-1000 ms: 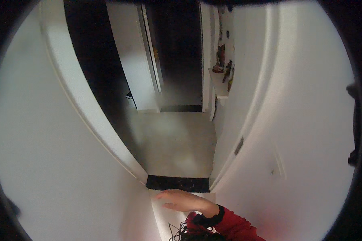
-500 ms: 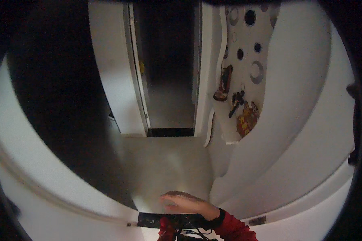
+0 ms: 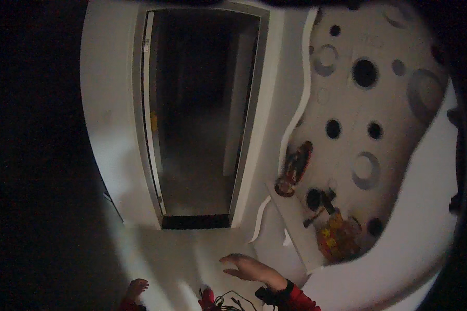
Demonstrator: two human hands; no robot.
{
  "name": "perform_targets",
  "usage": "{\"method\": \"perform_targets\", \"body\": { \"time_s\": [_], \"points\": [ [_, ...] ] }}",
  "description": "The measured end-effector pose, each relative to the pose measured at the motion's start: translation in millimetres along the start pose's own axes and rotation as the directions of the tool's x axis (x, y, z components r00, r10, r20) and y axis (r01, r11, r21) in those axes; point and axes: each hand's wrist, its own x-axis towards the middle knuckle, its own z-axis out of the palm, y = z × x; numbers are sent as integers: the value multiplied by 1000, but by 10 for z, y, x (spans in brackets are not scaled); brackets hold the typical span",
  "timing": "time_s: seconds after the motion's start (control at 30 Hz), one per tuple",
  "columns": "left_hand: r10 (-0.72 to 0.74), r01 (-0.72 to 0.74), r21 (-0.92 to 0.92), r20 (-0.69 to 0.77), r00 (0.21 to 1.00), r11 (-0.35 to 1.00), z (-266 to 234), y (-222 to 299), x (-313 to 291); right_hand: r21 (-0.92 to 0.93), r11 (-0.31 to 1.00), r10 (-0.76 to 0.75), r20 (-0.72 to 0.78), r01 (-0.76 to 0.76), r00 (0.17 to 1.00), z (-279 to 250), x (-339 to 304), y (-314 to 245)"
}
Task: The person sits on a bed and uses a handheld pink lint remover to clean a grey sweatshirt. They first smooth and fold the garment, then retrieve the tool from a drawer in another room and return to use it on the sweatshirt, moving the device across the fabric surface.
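My right hand [image 3: 250, 269], in a red sleeve with a dark cuff, reaches in from the lower edge. Its fingers are stretched out with the thumb apart, and it holds nothing. At the lower left, my left hand [image 3: 137, 288] is loosely bent, its fingers a little apart and nothing seen in them. Both hands are in the air over the pale floor [image 3: 171, 249]. Between them, thin dark cables [image 3: 236, 302] hang at the lower edge, beside a small red shape [image 3: 207, 297] that I cannot make out.
Ahead stands an open doorway [image 3: 192, 129] to a dark room, with a dark threshold [image 3: 195, 222]. To the right, a wavy-edged niche with circle patterns [image 3: 342, 103] has a ledge [image 3: 290, 212] bearing a reddish-brown object [image 3: 294, 168] and a yellow-and-red item [image 3: 338, 237]. White walls flank it.
The view has moved forward and tilted up: doorway and niche look nearer, and the near threshold has left the picture. My left hand has come into view at the lower left. My right hand remains outstretched.
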Motion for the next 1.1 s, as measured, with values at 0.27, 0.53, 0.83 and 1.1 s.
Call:
{"method": "perform_targets", "body": {
  "time_s": [0.27,0.53,0.83,1.1],
  "points": [
    [-100,100,18,44,994,995,-881,865,1922,-439,880,148,-105,-180,983,-799,2360,1808],
    [-150,142,65,125,981,988,-1824,1274,4006,-775,439,78,-472,-455,878,-1980,4177,3662],
    [-43,-90,247,486,873,965,-2907,2058,6583,-782,146,158,-586,-606,795,-2992,5361,4631],
    [-36,7,48,642,766,999,-2775,2908,8725,204,954,267,-910,-220,317,-3907,5577,5960]
  ]
}}
